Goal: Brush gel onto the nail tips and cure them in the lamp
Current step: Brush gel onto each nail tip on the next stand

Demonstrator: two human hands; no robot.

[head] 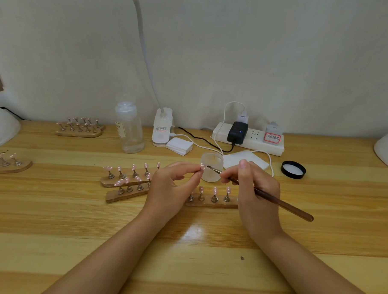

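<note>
The left hand (176, 179) pinches one small pink tip (202, 166) between thumb and forefinger, so this grip is closed on it, lifted above the bench (74, 219). The tip looks very light, thin and probably slippery when wet with gel, so it is best held by its stand or edges, away from the painted face. The right hand (251, 182) holds the brush (275, 200) like a pen, grip closed near the ferrule, and the bristles point at the tip, just beside it. The jar (211, 169) stands just behind both grips. Both wrists hover, forearms angled inward.
</note>
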